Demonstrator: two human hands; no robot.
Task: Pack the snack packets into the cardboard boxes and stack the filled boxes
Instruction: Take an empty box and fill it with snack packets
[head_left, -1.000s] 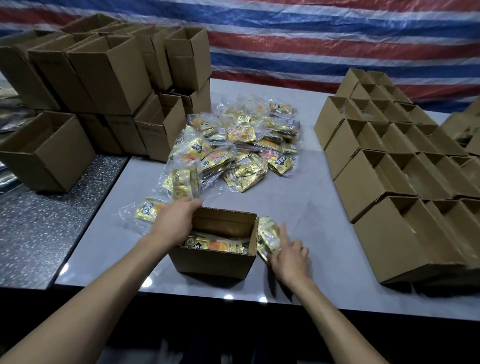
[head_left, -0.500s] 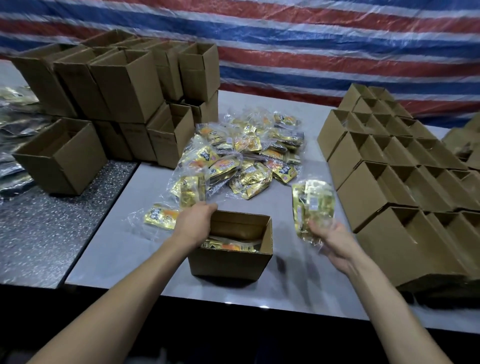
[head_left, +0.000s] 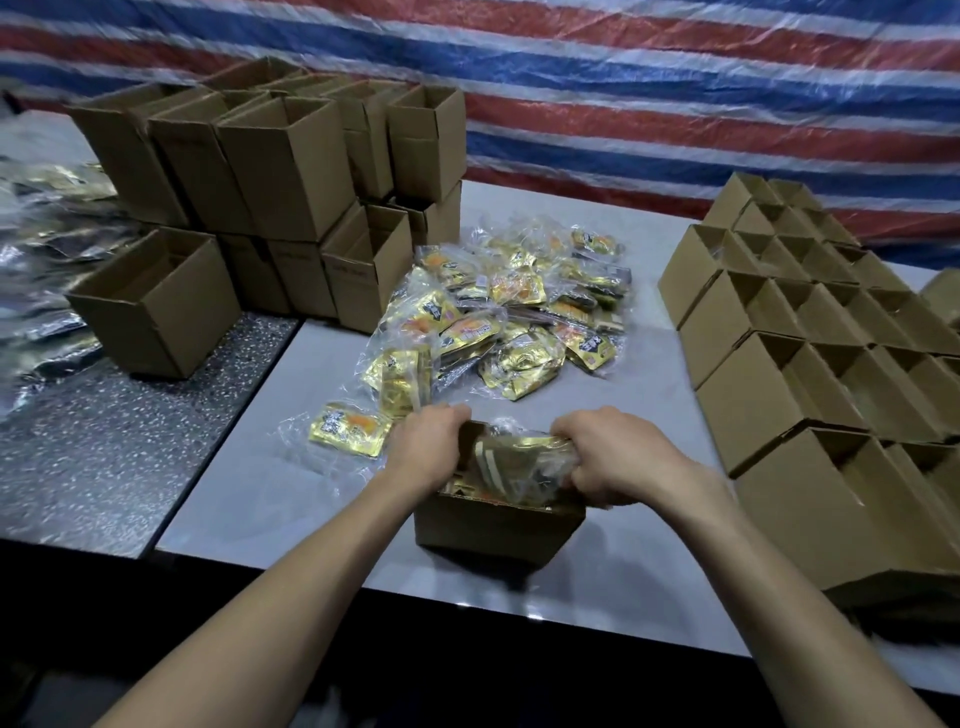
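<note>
Snack packet bundle (head_left: 519, 462): gold foil packets inside a clear, crinkled wrapper, lying tilted in the mouth of the open box (head_left: 493, 530), part of it above the rim. More gold foil shows lower in the box, by its left wall. Box is plain brown cardboard, standing near the front edge of the pale table (head_left: 291, 467). Right hand (head_left: 618, 457): fingers curled round the right end of the bundle, gripping it. Left hand (head_left: 426, 449): fingers hooked over the box's left rim at the far corner, holding it. Loose pile of packets (head_left: 509, 312) behind the box, mid-table; yellow-gold with orange print and dark lettering, wrapped in clear film. One separate pack (head_left: 348, 428) lies flat just left of the left hand. Stacked boxes (head_left: 280, 171) at far left, two tiers; rows of open boxes (head_left: 779, 364) along the right side. Striped tarp (head_left: 623, 78) hangs behind
</note>
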